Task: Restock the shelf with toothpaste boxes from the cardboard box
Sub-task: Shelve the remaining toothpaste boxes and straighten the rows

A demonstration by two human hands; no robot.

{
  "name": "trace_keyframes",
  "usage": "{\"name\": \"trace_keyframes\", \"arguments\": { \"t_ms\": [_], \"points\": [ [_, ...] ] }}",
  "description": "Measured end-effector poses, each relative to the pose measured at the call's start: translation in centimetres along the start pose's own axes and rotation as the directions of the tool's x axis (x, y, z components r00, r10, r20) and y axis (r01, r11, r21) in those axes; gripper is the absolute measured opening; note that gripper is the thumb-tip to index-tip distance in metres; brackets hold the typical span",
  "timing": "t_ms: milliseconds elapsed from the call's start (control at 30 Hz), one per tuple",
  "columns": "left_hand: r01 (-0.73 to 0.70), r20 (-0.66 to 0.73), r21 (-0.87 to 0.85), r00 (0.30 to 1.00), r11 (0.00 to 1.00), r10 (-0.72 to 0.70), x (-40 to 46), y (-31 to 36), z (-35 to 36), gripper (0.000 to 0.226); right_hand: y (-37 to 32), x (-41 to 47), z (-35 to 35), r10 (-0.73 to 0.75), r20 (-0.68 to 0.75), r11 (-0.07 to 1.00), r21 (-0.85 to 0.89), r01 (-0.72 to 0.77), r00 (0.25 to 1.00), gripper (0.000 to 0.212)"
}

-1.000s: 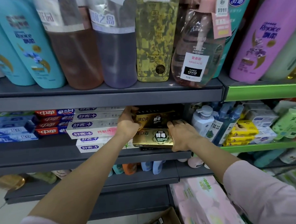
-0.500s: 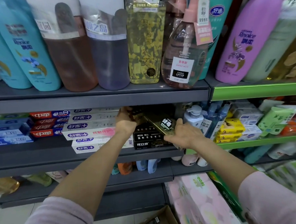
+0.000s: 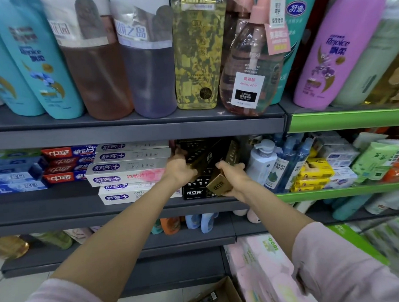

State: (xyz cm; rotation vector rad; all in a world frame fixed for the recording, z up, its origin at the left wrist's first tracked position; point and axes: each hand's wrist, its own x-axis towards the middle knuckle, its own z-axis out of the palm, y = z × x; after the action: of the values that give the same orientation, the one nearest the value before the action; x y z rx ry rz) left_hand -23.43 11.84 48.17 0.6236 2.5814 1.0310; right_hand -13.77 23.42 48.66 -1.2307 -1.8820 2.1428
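On the middle grey shelf (image 3: 81, 212), both my hands work in the gap between the white toothpaste boxes (image 3: 130, 173) and the pump bottles. My right hand (image 3: 235, 177) grips a gold toothpaste box (image 3: 218, 185), turned end-on toward me and tilted up into the shelf. My left hand (image 3: 178, 171) holds another dark gold box (image 3: 200, 161), slanted above a stack of black toothpaste boxes (image 3: 195, 191). The open cardboard box (image 3: 215, 296) lies on the floor below, partly cut off by the frame edge.
Red and blue toothpaste boxes (image 3: 63, 165) fill the shelf's left. White and blue pump bottles (image 3: 263, 161) stand right of my right hand. Large shampoo bottles (image 3: 152, 68) line the upper shelf. Pink tissue packs (image 3: 265, 269) sit at the lower right.
The gold boxes lay flat on the stack a second ago. Now they are lifted and tilted, one turned end-on, and the black boxes beneath are uncovered.
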Motion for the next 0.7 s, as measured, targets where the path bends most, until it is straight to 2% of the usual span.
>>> {"name": "trace_keyframes", "arguments": {
  "t_ms": [100, 200, 300, 433, 500, 567, 633, 700],
  "points": [
    [-0.002, 0.054, 0.010, 0.999, 1.000, 0.002, 0.0, -0.2, -0.4, 0.045, 0.2, 0.6, 1.2, -0.046, 0.063, 0.998, 0.042, 0.044, 0.997, 0.047],
    [-0.001, 0.050, -0.022, 0.999, 1.000, 0.002, 0.5, -0.6, -0.8, 0.055, 0.9, 0.9, 1.6, -0.076, 0.106, 0.995, 0.075, 0.068, 0.992, 0.041],
    [-0.033, 0.074, 0.036, 0.997, 0.999, 0.031, 0.7, -0.4, -1.2, 0.050, 1.2, 1.1, 1.4, -0.098, 0.105, 0.985, 0.154, 0.081, 0.990, 0.044],
    [-0.064, 0.122, 0.163, 0.992, 0.985, 0.044, 1.7, 0.2, -1.9, 0.045, 1.1, 1.4, 1.1, -0.132, 0.107, 0.965, 0.243, 0.103, 0.985, 0.058],
    [-0.088, 0.231, 0.222, 0.972, 0.971, 0.036, 2.5, 0.1, -1.9, 0.052, 1.0, 1.7, 1.0, -0.144, 0.110, 0.970, 0.212, 0.118, 0.983, 0.058],
    [-0.107, 0.334, 0.276, 0.943, 0.955, 0.009, 2.9, 0.0, -1.7, 0.047, 0.8, 1.9, 1.1, -0.135, 0.106, 0.982, 0.146, 0.118, 0.985, 0.056],
    [-0.112, 0.355, 0.289, 0.935, 0.951, 0.002, 3.1, 0.1, -1.5, 0.033, 0.6, 2.1, 1.0, -0.119, 0.106, 0.988, 0.106, 0.108, 0.987, 0.056],
    [-0.102, 0.304, 0.235, 0.952, 0.967, 0.027, 3.3, 0.3, -1.2, 0.033, 0.6, 2.3, 0.7, -0.101, 0.108, 0.994, 0.051, 0.096, 0.989, 0.055]
  ]
}}
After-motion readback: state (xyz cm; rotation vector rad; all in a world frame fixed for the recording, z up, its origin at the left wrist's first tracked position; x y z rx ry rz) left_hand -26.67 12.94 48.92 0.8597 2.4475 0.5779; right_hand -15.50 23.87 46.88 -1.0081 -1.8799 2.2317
